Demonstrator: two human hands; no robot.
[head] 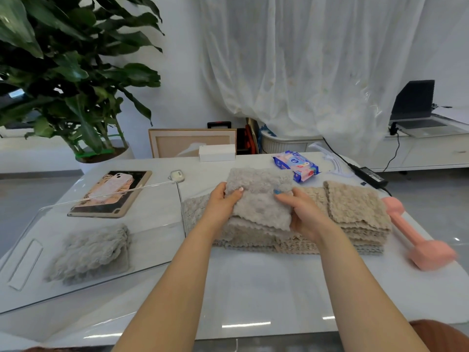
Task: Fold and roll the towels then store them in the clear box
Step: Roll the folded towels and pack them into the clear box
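Both your hands were on the grey towel [258, 196] at table centre. Your left hand [223, 201] gripped its left edge, thumb on top and fingers curled under. Your right hand [302, 212] gripped the right edge the same way. The towel was folded over, its far part raised off the towel stack [253, 237] beneath it and its near edge touching the stack.

The beige pile [355, 207] sat just right of your right hand, on the same stack (layer count not readable).

The clear box [152, 224] stood to the left on the table [253, 288], its right wall just beside the stack. One bundled towel [91, 252] lay inside, in the near half; can't tell whether it was rolled or only folded.

Other items:
- the pink dumbbell [416, 240] at the right edge, near the beige pile
- the wipes pack [295, 165] on the far side, past the grey towel
- the tablet [111, 194] far left with a phone on it, seen partly through the box wall
- the power brick [370, 175] far right
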